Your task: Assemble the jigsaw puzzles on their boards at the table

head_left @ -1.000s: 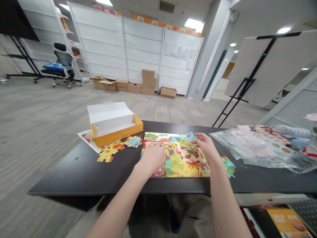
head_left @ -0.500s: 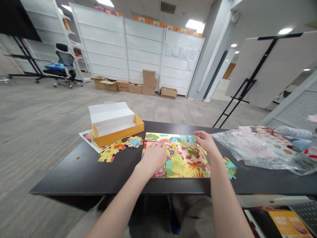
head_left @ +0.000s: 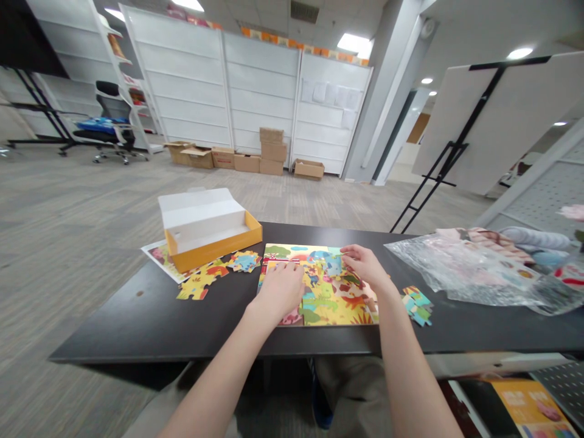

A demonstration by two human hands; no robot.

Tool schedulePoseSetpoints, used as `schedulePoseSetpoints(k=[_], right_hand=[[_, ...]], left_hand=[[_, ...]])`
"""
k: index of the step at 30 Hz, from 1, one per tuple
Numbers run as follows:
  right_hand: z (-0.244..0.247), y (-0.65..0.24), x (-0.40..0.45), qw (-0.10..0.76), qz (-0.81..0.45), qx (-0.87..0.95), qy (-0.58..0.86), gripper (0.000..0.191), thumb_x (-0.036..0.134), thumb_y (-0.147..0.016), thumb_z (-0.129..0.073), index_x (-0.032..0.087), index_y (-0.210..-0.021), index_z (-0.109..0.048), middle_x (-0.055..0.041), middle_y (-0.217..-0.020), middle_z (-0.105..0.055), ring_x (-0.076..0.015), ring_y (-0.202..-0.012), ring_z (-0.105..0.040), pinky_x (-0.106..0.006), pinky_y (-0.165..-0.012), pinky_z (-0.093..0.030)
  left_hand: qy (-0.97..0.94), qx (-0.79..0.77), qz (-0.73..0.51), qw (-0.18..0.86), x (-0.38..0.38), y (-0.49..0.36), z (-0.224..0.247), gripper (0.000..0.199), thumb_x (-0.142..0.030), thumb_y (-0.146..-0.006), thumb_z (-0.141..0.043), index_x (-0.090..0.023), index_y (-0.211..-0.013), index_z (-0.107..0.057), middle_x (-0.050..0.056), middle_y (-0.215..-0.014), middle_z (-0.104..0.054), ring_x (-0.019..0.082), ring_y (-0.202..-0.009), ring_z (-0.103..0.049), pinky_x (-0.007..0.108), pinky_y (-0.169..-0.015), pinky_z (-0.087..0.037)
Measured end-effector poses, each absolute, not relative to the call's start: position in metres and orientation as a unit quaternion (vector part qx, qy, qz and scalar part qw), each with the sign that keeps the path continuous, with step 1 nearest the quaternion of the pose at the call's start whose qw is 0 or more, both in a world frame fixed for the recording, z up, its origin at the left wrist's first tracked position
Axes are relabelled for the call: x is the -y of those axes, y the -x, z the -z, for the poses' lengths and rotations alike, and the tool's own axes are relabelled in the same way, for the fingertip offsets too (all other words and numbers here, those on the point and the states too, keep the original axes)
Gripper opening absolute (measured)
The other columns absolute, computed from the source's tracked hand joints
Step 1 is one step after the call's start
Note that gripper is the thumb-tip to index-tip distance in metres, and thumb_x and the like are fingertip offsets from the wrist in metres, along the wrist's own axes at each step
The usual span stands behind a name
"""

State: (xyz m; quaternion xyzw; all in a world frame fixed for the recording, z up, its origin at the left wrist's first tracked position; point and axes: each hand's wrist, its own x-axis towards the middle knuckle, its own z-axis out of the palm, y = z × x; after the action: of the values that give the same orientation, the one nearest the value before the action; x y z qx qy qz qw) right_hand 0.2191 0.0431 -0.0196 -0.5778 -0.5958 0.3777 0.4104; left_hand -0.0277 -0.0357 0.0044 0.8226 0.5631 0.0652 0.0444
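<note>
A colourful animal jigsaw puzzle (head_left: 337, 304) lies on the black table in front of me. My left hand (head_left: 281, 287) rests palm down on its left part, fingers spread and slightly bent, covering some of the picture. Over the upper right part, my right hand (head_left: 364, 265) pinches a light-blue puzzle piece (head_left: 333, 265) by its right edge. Whether that piece touches the picture below is hard to tell. Loose pieces (head_left: 417, 305) lie beside my right forearm. More loose yellow pieces (head_left: 195, 286) and a blue-centred cluster (head_left: 245, 261) are left of the puzzle.
An open yellow box (head_left: 219, 250) with a white inside stands at the table's back left, partly on a printed sheet (head_left: 160, 258). Clear plastic bags with soft goods (head_left: 474, 267) cover the right side. Below the tabletop at right is an orange package (head_left: 524, 404).
My right hand has moved left over the puzzle with the light-blue piece. My left hand stays on the left part. The view has shifted slightly.
</note>
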Motion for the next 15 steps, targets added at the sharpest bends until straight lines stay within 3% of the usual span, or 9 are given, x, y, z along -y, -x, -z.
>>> schedulePoseSetpoints(k=[10,15], right_hand=[[0.025,-0.229,-0.043,0.325,-0.31,0.676,0.584,0.024,0.022,-0.082,-0.065,0.016,-0.104,-0.071,-0.0114,-0.096,-0.077,-0.0226,-0.088,-0.074,-0.032,-0.079,-0.059],[0.016,-0.239,-0.031,0.291,-0.303,0.693,0.586,0.036,0.027,-0.081,-0.069,0.016,-0.115,-0.067,-0.0116,-0.105,-0.075,-0.0211,-0.086,-0.072,-0.03,-0.074,-0.058]], left_hand=[[-0.824,-0.562,-0.064,0.04,0.036,0.028,-0.006,0.028,-0.029,-0.096,-0.052,-0.014,-0.116,-0.065,0.016,-0.125,-0.066,0.034,-0.119,-0.059,0.047,-0.101,-0.049],[-0.823,-0.562,-0.064,0.041,0.035,0.028,-0.004,0.029,-0.03,-0.096,-0.052,-0.013,-0.116,-0.065,0.015,-0.124,-0.066,0.034,-0.119,-0.059,0.047,-0.1,-0.049]])
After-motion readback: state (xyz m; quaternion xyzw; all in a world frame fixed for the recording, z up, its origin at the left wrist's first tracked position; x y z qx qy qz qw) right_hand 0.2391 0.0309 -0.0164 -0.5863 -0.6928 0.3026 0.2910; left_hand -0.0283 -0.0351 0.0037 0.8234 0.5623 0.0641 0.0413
